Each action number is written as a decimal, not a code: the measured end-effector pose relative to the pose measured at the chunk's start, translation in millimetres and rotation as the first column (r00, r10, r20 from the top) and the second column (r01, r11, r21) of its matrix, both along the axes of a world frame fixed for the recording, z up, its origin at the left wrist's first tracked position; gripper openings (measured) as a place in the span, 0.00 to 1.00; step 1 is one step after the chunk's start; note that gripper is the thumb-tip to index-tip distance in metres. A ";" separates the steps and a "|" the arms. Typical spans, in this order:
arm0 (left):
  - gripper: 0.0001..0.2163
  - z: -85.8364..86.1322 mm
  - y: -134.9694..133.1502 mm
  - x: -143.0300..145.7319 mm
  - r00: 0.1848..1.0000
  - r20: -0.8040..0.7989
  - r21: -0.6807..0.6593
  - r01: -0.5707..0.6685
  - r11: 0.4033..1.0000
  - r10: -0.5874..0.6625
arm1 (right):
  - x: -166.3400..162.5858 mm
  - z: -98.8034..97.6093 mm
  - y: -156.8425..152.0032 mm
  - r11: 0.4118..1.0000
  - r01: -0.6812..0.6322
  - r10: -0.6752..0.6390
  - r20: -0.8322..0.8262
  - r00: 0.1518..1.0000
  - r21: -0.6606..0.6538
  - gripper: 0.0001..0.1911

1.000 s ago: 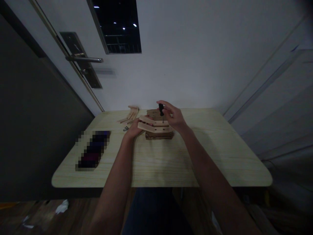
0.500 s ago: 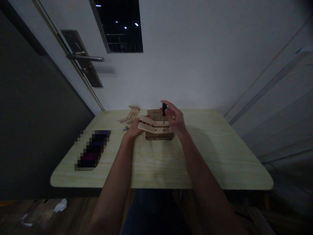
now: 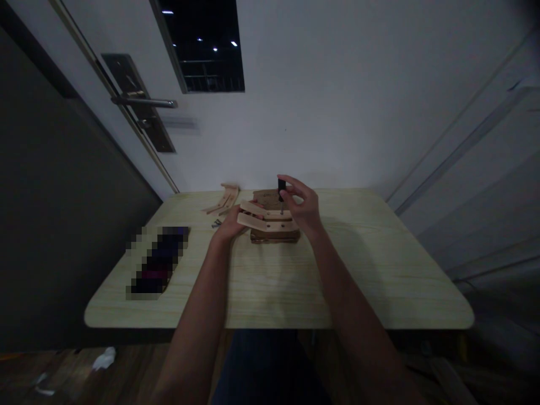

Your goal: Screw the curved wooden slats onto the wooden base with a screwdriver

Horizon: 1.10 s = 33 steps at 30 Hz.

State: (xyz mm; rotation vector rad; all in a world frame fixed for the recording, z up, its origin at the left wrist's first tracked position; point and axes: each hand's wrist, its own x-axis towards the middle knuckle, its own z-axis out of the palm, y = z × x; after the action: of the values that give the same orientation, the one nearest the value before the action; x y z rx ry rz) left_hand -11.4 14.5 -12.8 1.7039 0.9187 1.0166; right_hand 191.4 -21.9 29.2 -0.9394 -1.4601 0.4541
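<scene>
My right hand (image 3: pixel 304 207) grips a screwdriver by its black handle (image 3: pixel 281 189), held upright. Its shaft points down onto a screw spot in the farther of two pale, bent wooden pieces (image 3: pixel 270 226). These pieces lie side by side over a brown block, perhaps stacked cardboard (image 3: pixel 274 237). From the left, my left hand (image 3: pixel 233 223) is closed around the left part of the wooden pieces; some of its fingers are hidden beneath them. Small screws (image 3: pixel 216 223) lie on the table just left of that hand.
More bent wooden pieces (image 3: pixel 226 198) rest at the back left of the table (image 3: pixel 270 298). A pixelated dark flat object (image 3: pixel 159 261) lies at the left. Behind the table stands a white door with a metal handle (image 3: pixel 145 103).
The view has shifted slightly. The screwdriver stays upright at the same spot, while my right-hand fingers have moved a little about its handle. My left hand keeps its hold.
</scene>
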 end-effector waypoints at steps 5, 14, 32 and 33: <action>0.23 -1.2 1.5 0.6 1.000 0.008 -0.026 -0.014 1.000 0.014 | 0.1 -1.1 0.8 1.000 0.015 -0.015 0.008 1.000 0.006 0.17; 0.22 7.5 -4.2 3.4 0.999 0.024 -0.043 -0.039 0.998 0.040 | -5.5 -5.2 1.5 1.000 -0.020 0.019 -0.067 0.998 -0.013 0.20; 0.22 1.6 -2.1 2.1 0.999 -0.003 -0.009 -0.041 0.999 0.041 | -0.7 -1.5 1.3 0.998 -0.040 0.036 -0.077 0.996 -0.042 0.19; 0.21 2.6 -2.6 2.0 0.999 -0.015 0.000 -0.047 0.999 0.047 | -0.5 -1.2 1.3 0.999 -0.033 0.030 -0.073 0.997 -0.041 0.18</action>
State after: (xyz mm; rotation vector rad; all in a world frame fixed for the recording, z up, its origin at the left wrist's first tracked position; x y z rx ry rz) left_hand -9.3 11.9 -10.2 1.6992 0.9725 1.0357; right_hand 190.9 -20.6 28.0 -0.9251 -1.4064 0.5387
